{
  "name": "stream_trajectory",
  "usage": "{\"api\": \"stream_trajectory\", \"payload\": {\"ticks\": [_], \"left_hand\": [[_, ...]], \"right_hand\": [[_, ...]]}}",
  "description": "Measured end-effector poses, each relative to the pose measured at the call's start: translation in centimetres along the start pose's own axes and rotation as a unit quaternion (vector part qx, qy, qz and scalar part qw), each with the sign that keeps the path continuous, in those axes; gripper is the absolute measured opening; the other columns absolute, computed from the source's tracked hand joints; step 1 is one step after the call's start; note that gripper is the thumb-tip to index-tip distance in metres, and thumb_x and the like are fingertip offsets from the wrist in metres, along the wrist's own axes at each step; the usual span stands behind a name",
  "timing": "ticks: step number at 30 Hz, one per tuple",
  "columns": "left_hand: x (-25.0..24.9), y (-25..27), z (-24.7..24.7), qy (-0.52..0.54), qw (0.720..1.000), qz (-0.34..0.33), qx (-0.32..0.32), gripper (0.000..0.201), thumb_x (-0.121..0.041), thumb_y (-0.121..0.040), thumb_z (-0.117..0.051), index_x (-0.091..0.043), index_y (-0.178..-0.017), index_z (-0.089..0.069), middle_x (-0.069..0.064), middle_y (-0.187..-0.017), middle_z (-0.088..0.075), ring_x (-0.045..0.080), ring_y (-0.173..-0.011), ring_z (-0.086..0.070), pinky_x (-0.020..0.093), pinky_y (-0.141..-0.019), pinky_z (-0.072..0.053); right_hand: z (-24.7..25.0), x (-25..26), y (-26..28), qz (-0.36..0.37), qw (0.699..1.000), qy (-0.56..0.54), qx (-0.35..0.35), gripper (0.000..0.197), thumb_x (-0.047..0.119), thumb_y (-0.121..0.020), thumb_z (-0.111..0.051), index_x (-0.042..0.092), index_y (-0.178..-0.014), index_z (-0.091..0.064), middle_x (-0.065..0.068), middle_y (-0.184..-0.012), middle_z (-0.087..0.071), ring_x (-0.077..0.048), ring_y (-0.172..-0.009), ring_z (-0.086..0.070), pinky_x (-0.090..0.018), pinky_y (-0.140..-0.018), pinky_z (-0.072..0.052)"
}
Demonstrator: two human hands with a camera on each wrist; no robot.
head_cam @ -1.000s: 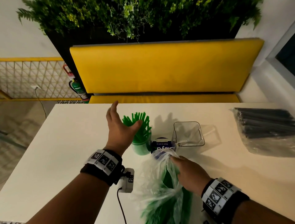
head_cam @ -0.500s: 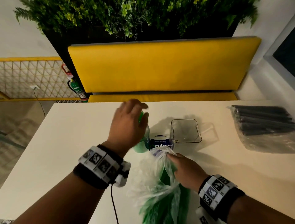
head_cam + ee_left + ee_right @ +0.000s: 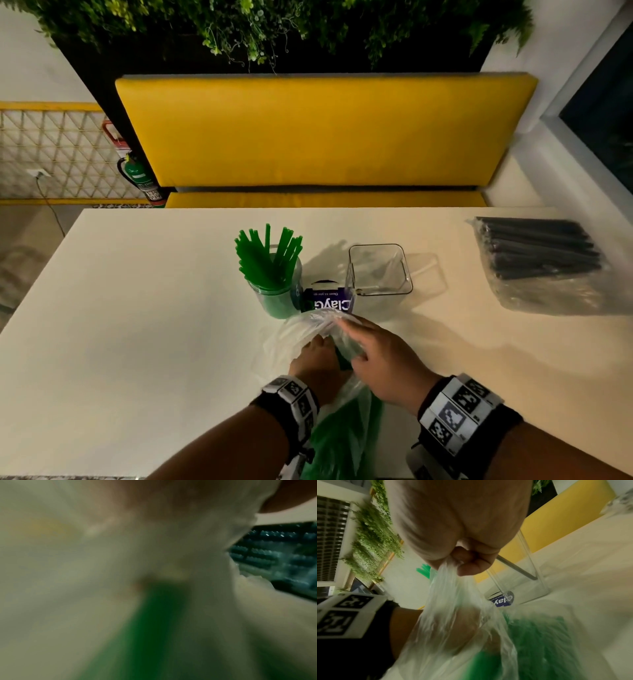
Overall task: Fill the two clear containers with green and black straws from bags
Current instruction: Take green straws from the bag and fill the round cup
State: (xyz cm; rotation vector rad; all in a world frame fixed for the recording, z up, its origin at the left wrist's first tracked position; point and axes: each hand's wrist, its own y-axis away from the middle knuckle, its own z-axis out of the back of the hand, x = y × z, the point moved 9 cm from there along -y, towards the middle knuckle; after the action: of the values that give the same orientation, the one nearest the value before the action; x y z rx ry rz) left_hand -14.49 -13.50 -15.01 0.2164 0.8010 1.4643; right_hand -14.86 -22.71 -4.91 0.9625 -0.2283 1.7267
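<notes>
A round clear container [image 3: 278, 298] near the table's middle holds several upright green straws [image 3: 270, 255]. To its right stands an empty square clear container [image 3: 378, 270]. In front of them lies the plastic bag of green straws [image 3: 346, 435]. My right hand [image 3: 339, 323] pinches the bag's mouth [image 3: 452, 574] and holds it up. My left hand [image 3: 317, 354] reaches inside the bag, and the plastic blurs its fingers [image 3: 453, 631]. The left wrist view shows only blurred plastic and green. A bag of black straws [image 3: 537, 257] lies at the far right.
A purple-labelled box [image 3: 329, 303] sits between the two containers, just beyond the bag's mouth. The white table [image 3: 137, 325] is bare on its left half. A yellow bench [image 3: 322, 133] runs behind the table's far edge.
My left hand left the round container's green straws, came back toward me and went into the bag. My right hand kept its hold on the bag's mouth.
</notes>
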Motion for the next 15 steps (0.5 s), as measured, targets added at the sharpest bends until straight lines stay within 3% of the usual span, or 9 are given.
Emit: {"api": "stream_trajectory", "payload": {"ticks": [2,4,6,8,10,13,15], "left_hand": [[0.0,-0.2,-0.2,0.019,0.999,0.015,-0.022,0.066,-0.037,-0.094,-0.058,-0.014,-0.149,-0.029,0.009,-0.148,-0.041,0.027,-0.132,-0.047,0.042,-0.107,-0.040],[-0.1,-0.5,-0.5,0.042,0.999,0.021,-0.028,0.064,-0.031,-0.096,-0.057,-0.010,-0.148,-0.029,0.011,-0.146,-0.047,0.027,-0.130,-0.050,0.038,-0.106,-0.041],[-0.4,-0.5,-0.6,0.011,0.999,0.016,-0.031,0.046,-0.025,-0.100,-0.050,-0.009,-0.141,-0.039,0.012,-0.137,-0.056,0.026,-0.122,-0.056,0.034,-0.100,-0.044],[-0.4,-0.2,-0.5,-0.028,0.999,0.013,-0.026,0.037,-0.023,-0.104,-0.041,-0.009,-0.138,-0.046,0.010,-0.135,-0.056,0.025,-0.123,-0.055,0.031,-0.100,-0.042],[-0.3,0.0,0.1,-0.008,1.000,0.005,-0.029,0.032,-0.020,-0.105,-0.038,-0.009,-0.131,-0.052,0.009,-0.130,-0.058,0.025,-0.121,-0.056,0.030,-0.100,-0.042],[-0.1,0.5,1.5,0.076,0.997,-0.019,-0.025,0.018,-0.015,-0.099,-0.045,-0.015,-0.099,-0.063,0.006,-0.101,-0.065,0.024,-0.101,-0.063,0.030,-0.083,-0.047],[0.6,1.2,2.1,0.105,0.994,-0.023,-0.015,0.022,-0.019,-0.094,-0.049,-0.022,-0.073,-0.053,-0.003,-0.078,-0.059,0.021,-0.079,-0.059,0.028,-0.069,-0.044]], "right_hand": [[0.2,-0.3,0.2,0.001,1.000,-0.001,-0.012,0.068,0.009,-0.090,-0.049,0.034,-0.150,-0.031,0.016,-0.158,-0.026,0.007,-0.127,-0.043,-0.020,-0.107,-0.039],[0.6,-0.3,0.2,0.005,1.000,0.012,-0.023,0.066,0.009,-0.090,-0.048,0.035,-0.149,-0.034,0.015,-0.157,-0.028,-0.001,-0.139,-0.032,-0.022,-0.113,-0.033],[0.8,-0.4,0.1,0.011,0.999,0.038,-0.027,0.064,0.008,-0.090,-0.047,0.042,-0.144,-0.041,0.016,-0.155,-0.031,-0.005,-0.133,-0.043,-0.020,-0.107,-0.038],[0.5,-0.8,-0.1,-0.010,0.997,0.071,-0.015,0.055,0.012,-0.092,-0.046,0.049,-0.133,-0.051,0.015,-0.151,-0.038,-0.010,-0.116,-0.057,-0.023,-0.093,-0.048],[0.0,-1.7,-0.3,-0.054,0.993,0.108,-0.009,0.041,0.025,-0.095,-0.046,0.045,-0.128,-0.056,0.008,-0.143,-0.048,-0.015,-0.110,-0.060,-0.028,-0.091,-0.050],[0.2,-2.5,-0.5,-0.102,0.989,0.098,-0.050,0.036,0.048,-0.091,-0.056,0.033,-0.122,-0.063,0.005,-0.122,-0.064,-0.016,-0.106,-0.062,-0.026,-0.085,-0.048],[1.3,-2.3,-0.5,-0.091,0.988,0.068,-0.107,0.013,0.038,-0.088,-0.065,0.032,-0.100,-0.066,0.007,-0.103,-0.065,-0.009,-0.089,-0.061,-0.015,-0.070,-0.042]]}}
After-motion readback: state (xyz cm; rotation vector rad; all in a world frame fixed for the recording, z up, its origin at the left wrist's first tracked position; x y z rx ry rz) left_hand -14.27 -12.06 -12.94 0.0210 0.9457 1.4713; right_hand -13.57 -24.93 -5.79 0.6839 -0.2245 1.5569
